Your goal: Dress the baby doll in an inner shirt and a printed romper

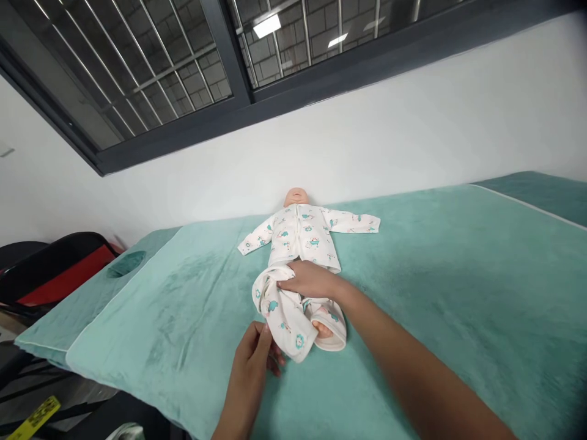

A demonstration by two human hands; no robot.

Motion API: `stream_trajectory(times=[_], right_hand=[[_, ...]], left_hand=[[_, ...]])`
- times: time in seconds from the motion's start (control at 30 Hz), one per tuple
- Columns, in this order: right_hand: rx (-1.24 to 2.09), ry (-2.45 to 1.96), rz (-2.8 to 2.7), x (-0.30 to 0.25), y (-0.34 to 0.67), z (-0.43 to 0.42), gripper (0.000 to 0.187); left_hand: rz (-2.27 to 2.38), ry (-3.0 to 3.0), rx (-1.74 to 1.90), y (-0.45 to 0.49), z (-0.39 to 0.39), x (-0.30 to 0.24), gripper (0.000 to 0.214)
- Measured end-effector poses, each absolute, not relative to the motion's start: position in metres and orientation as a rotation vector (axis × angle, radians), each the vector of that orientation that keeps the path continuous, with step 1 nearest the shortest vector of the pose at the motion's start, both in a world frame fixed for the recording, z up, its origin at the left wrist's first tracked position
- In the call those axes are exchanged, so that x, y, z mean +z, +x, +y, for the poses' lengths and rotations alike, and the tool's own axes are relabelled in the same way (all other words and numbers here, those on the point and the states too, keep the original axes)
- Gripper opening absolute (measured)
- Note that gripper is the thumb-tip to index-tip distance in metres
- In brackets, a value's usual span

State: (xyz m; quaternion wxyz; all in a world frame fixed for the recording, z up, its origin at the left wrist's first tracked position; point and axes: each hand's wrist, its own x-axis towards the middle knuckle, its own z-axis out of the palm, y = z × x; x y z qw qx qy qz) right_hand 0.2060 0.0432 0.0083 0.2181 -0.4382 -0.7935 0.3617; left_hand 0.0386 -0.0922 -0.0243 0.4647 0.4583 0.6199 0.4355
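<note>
Head view: the bare left hand (249,359) curls at the white, teal-patterned cloth trousers (285,319), pinch impossible to tell. They're bunched on the pink plastic baby doll (296,197), and the bare right hand (315,279) grasps their upper folds, doll face-up on the teal plush cover (440,269).

We find one foot of the doll (300,237) hidden; our view's top edge cuts off the window (236,67).

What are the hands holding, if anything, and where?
The right hand holds the white printed pants by their bunched upper part. The left hand is at one pant leg; I can't tell if it grips.
</note>
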Motion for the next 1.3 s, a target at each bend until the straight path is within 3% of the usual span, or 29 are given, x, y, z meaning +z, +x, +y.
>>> stream_trajectory(times=[0.23,0.6,0.73,0.87,1.1,1.3], right_hand=[[0.999,-1.19,-2.214,0.01,0.207,0.043,0.032],[1.081,-1.074,-2.223,0.009,0.207,0.043,0.021],[1.089,-1.025,-2.276,0.007,0.208,0.044,0.028],[1.131,-1.039,-2.305,0.008,0.208,0.043,0.033],[1.431,-0.848,-2.329,0.021,0.218,0.043,0.045],[1.407,-0.875,-2.411,0.026,0.224,0.043,0.048]], left_hand=[[1.66,1.481,0.998,0.042,-0.081,-0.015,0.043],[1.581,1.309,0.915,0.035,-0.069,-0.024,0.024],[1.595,1.263,1.091,0.035,-0.058,-0.02,0.022],[1.648,1.349,1.247,0.03,-0.031,-0.021,0.033],[1.708,1.306,1.22,0.029,-0.034,-0.028,0.035],[1.521,1.085,1.156,0.026,-0.066,-0.019,0.031]])
